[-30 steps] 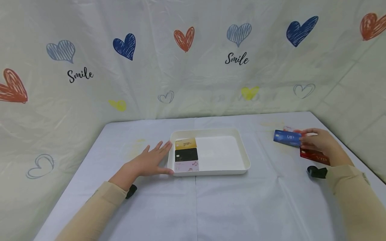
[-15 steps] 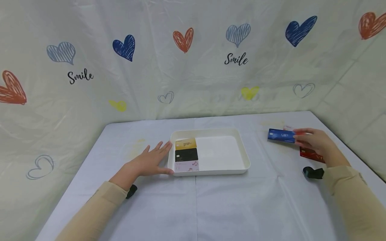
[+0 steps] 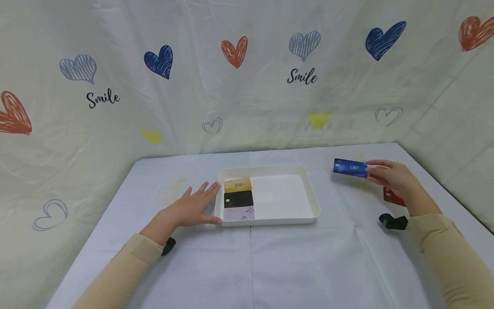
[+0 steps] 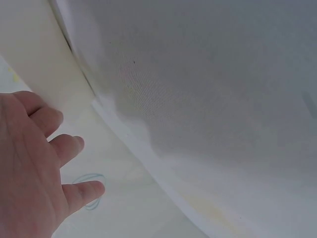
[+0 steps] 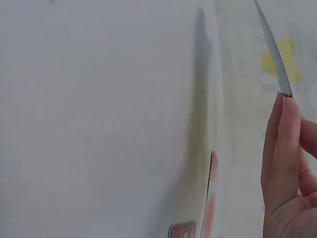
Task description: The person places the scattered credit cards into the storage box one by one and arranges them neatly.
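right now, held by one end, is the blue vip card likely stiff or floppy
The blue VIP card is probably fairly stiff, jutting from the right hand without drooping. Its thin edge suggests it's light; the slight bow hints it may flex a little.

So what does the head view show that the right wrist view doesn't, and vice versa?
Only the head view: the white tray holding a gold card, a black card and a pale floral card; the left hand at its edge; and the VIP print on the blue card.

Only the right wrist view: the blue card nearly edge-on, showing its greyish side, and a pinkish card I cannot make out from the head.

Both: the right hand pinching the blue card, part of the red card, the table and a yellow heart on the backdrop.
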The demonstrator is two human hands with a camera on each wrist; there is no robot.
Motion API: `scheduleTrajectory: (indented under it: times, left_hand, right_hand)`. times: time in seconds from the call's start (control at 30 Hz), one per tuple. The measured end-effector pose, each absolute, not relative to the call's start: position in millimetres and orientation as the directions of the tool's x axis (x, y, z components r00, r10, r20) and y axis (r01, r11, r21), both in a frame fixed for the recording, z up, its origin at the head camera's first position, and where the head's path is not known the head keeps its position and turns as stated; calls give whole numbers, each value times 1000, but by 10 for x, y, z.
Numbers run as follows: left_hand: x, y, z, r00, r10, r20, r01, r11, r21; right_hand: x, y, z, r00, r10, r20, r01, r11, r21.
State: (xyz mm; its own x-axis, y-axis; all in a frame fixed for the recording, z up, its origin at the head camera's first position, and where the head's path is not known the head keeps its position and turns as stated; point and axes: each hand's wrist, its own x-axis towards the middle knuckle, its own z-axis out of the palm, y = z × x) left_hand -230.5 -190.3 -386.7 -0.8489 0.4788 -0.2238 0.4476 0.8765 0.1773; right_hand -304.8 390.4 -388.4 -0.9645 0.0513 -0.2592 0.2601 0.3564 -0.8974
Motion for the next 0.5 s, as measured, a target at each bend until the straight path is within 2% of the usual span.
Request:
scheduleTrajectory:
  times: [0.5]
  left_hand:
    - [-2277,-1922,-3904,-853,492,-175,475,870,129]
  right_hand:
    - [-3035,3380,-3731,-961,-49,-274,265,130,-955]
